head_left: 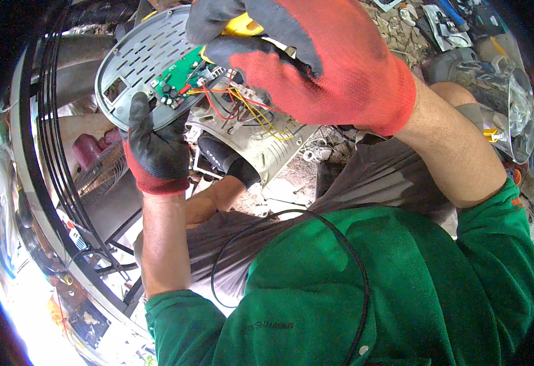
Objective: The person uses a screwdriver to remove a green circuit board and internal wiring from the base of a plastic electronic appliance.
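My left hand [156, 145], in a red and dark grey work glove, grips the lower edge of a grey slotted plastic cover [115, 74], thumb on its inner face. A green circuit board [180, 72] is mounted on that face. Red and yellow wires [251, 111] run from the board to a pale plastic housing [279, 151] below. Over the board's right end, my gloved right hand [325, 67] is closed around a yellow-handled tool [243, 25]. The tool's working end is hidden by the fingers, so its kind is unclear.
A black-framed rack with bars [50, 152] stands close on the left, a wire fan guard [102, 177] behind it. My shod foot [218, 152] is under the housing. Clear plastic bags [514, 104] and loose scrap lie at right. A black cable [358, 274] hangs across my shirt.
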Motion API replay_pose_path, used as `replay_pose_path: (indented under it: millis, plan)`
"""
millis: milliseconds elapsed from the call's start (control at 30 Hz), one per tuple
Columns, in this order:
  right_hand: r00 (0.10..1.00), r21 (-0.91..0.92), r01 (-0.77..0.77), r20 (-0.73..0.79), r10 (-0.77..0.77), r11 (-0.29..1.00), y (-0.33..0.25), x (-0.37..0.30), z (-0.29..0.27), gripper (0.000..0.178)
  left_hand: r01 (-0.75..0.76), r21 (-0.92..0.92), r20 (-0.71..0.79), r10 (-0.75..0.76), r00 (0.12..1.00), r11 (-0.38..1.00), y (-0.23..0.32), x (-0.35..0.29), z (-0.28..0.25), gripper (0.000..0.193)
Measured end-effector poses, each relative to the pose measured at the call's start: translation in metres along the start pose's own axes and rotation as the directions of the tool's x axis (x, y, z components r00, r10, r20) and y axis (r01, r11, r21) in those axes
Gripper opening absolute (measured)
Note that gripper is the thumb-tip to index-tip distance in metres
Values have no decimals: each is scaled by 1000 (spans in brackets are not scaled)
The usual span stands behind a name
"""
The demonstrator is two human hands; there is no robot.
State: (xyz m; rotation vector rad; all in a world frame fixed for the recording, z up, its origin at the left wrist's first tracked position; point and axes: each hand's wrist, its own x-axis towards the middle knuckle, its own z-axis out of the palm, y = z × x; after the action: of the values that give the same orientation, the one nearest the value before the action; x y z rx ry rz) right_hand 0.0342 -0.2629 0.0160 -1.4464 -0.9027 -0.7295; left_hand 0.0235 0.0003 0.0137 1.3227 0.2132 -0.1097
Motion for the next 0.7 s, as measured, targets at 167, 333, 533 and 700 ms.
replay_pose_path:
  millis: [167,333,533,700]
  plan:
    - [999,-19,0,-39,-1,1000,-1,0,7,41,8,16,-50,-7,999,1000,-1,1,-5,38]
    - [997,-85,43,-56,-48,995,-6,6,6,42,27,-12,-32,-27,999,1000,2,-1,-2,37]
    - [1000,-75,2,-16,-3,997,-8,3,2,42,48,-111,-19,-51,999,993,1,-1,-4,36]
    - [998,-180,-42,43,51,983,-4,2,-1,38,46,-92,18,-44,999,995,0,2,-3,47]
